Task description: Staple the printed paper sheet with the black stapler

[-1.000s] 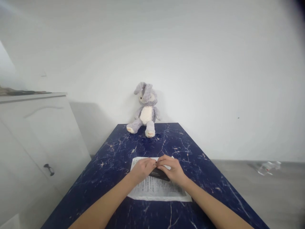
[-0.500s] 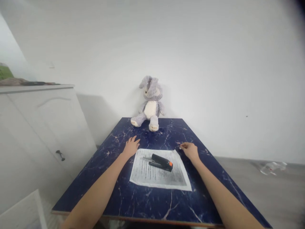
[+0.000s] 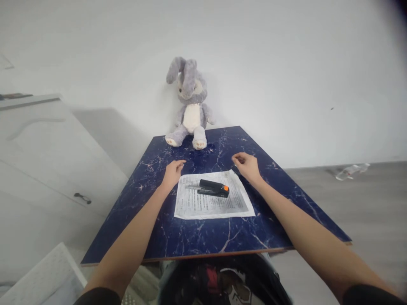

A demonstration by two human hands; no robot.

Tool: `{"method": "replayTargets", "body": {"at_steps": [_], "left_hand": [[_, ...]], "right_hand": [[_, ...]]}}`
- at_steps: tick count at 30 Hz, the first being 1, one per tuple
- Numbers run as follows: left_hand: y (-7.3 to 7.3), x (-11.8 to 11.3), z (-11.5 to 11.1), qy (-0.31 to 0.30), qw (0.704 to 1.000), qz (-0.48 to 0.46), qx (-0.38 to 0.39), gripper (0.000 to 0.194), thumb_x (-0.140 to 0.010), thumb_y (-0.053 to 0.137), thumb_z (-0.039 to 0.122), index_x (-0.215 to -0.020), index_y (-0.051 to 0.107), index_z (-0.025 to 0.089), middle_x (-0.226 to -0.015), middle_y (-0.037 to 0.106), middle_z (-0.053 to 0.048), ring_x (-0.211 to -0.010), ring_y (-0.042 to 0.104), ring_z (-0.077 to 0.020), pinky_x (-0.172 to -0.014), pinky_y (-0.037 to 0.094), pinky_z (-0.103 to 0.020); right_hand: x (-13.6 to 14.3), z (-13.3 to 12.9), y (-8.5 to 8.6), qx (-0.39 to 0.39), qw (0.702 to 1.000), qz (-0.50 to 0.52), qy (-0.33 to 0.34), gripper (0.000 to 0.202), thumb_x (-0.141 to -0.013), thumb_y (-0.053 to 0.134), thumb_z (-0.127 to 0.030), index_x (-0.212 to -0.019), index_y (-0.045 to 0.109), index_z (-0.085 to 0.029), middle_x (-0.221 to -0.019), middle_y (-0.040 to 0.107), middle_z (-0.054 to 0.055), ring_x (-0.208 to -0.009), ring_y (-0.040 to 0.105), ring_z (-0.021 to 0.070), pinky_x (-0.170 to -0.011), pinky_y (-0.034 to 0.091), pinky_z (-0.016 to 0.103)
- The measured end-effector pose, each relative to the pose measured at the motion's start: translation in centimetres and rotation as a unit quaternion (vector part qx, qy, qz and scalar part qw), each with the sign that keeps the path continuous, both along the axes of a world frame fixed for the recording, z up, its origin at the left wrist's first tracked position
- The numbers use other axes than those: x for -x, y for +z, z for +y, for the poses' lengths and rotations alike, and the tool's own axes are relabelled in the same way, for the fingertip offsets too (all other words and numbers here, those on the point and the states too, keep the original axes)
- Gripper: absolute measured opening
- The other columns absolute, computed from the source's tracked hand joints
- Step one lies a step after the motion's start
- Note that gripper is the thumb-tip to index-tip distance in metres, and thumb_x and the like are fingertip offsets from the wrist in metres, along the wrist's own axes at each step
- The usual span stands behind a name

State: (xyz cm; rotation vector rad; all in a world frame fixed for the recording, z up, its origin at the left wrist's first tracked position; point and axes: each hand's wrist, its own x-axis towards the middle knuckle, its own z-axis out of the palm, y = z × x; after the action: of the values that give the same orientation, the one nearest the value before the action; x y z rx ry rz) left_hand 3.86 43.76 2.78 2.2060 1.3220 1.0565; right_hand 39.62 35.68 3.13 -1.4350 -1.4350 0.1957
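A black stapler with an orange patch lies on a printed sheet of paper on the dark blue marbled table. Just past the sheet's far left corner is my left hand, its fingers loosely bent and nothing visible in them; it is open. My right hand is by the far right corner, thumb and fingertips drawn together in a pinch. Whatever sits between those fingertips, if anything, is too small to make out. A small dark patch shows below them at the paper's corner.
A grey plush rabbit sits at the table's far edge against the wall. To the left stands a white cabinet with a dark handle. A clear plastic item lies on the floor at right.
The view has tilted down, bringing my lap into sight. My left hand's spread fingers have drawn together and bent. My right hand stays pinched near the paper's corner; the stapler stays on the sheet.
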Motion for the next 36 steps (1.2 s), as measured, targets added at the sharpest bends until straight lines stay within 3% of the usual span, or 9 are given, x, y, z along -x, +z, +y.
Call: {"method": "replayTargets", "body": {"at_steps": [2,4,7,9,13,19,29,36], "left_hand": [[0.1,-1.2,-0.8,-0.065,0.984,-0.154,0.067,0.025,-0.097,0.061,0.027,-0.112,0.078,0.018,-0.102,0.074,-0.009,-0.085,0.069,-0.0191,-0.083,0.059,-0.035],[0.1,-2.4,-1.7,-0.107,0.951,-0.263,0.122,0.025,-0.092,0.071,0.037,-0.107,0.076,0.017,-0.103,0.075,-0.008,-0.086,0.069,-0.0175,-0.083,0.060,-0.034],[0.2,-3.9,-3.2,-0.149,0.920,-0.321,0.169,0.030,-0.083,0.083,0.039,-0.100,0.073,0.016,-0.104,0.075,-0.008,-0.089,0.070,-0.0168,-0.089,0.059,-0.035],[0.4,-4.3,-3.9,-0.174,0.917,-0.315,0.176,0.030,-0.080,0.087,0.036,-0.095,0.072,0.016,-0.103,0.076,-0.009,-0.092,0.072,-0.0176,-0.092,0.059,-0.036],[0.8,-3.9,-4.3,-0.235,0.921,-0.270,0.153,0.028,-0.076,0.091,0.033,-0.084,0.072,0.015,-0.098,0.076,-0.010,-0.095,0.073,-0.0199,-0.094,0.059,-0.038],[1.1,-2.2,-4.1,-0.319,0.930,-0.102,0.148,0.024,-0.077,0.089,0.035,-0.078,0.076,0.015,-0.096,0.075,-0.012,-0.090,0.072,-0.0197,-0.088,0.059,-0.035],[1.3,-2.5,-4.3,-0.371,0.922,-0.050,0.101,0.021,-0.081,0.085,0.033,-0.074,0.073,0.017,-0.091,0.071,-0.009,-0.086,0.069,-0.0192,-0.084,0.055,-0.035],[1.6,-2.3,-4.3,-0.392,0.908,-0.023,0.149,0.020,-0.081,0.083,0.033,-0.076,0.072,0.017,-0.092,0.070,-0.009,-0.086,0.069,-0.0190,-0.084,0.055,-0.033]], "right_hand": [[2.0,-1.4,1.2,-0.005,0.992,-0.014,0.127,0.027,-0.095,0.062,-0.042,-0.098,0.078,-0.020,-0.098,0.078,0.008,-0.084,0.070,0.0222,-0.077,0.055,0.034],[4.0,-2.8,1.9,0.024,0.962,-0.049,0.268,0.033,-0.098,0.064,-0.047,-0.114,0.075,-0.021,-0.110,0.076,0.008,-0.091,0.070,0.0219,-0.078,0.055,0.033],[6.1,-4.3,2.1,0.062,0.907,-0.146,0.391,0.049,-0.089,0.078,-0.046,-0.130,0.068,-0.020,-0.120,0.073,0.011,-0.098,0.069,0.0249,-0.086,0.055,0.037],[6.8,-4.8,1.9,0.079,0.894,-0.194,0.397,0.046,-0.086,0.080,-0.035,-0.127,0.067,-0.018,-0.114,0.074,0.011,-0.098,0.069,0.0264,-0.088,0.053,0.039],[6.8,-4.8,1.5,0.102,0.897,-0.200,0.380,0.027,-0.088,0.071,-0.021,-0.115,0.068,-0.017,-0.099,0.074,0.008,-0.086,0.068,0.0230,-0.080,0.051,0.035],[6.2,-4.3,1.0,0.081,0.901,-0.203,0.374,0.026,-0.086,0.071,-0.022,-0.112,0.070,-0.018,-0.101,0.075,0.008,-0.087,0.068,0.0233,-0.079,0.049,0.034],[5.8,-3.9,0.6,0.070,0.908,-0.200,0.362,0.028,-0.083,0.072,-0.021,-0.110,0.073,-0.018,-0.097,0.076,0.007,-0.085,0.069,0.0242,-0.077,0.049,0.033],[5.7,-4.0,0.7,0.068,0.907,-0.199,0.366,0.030,-0.083,0.073,-0.022,-0.112,0.074,-0.018,-0.100,0.076,0.007,-0.088,0.070,0.0244,-0.080,0.050,0.034]]}}
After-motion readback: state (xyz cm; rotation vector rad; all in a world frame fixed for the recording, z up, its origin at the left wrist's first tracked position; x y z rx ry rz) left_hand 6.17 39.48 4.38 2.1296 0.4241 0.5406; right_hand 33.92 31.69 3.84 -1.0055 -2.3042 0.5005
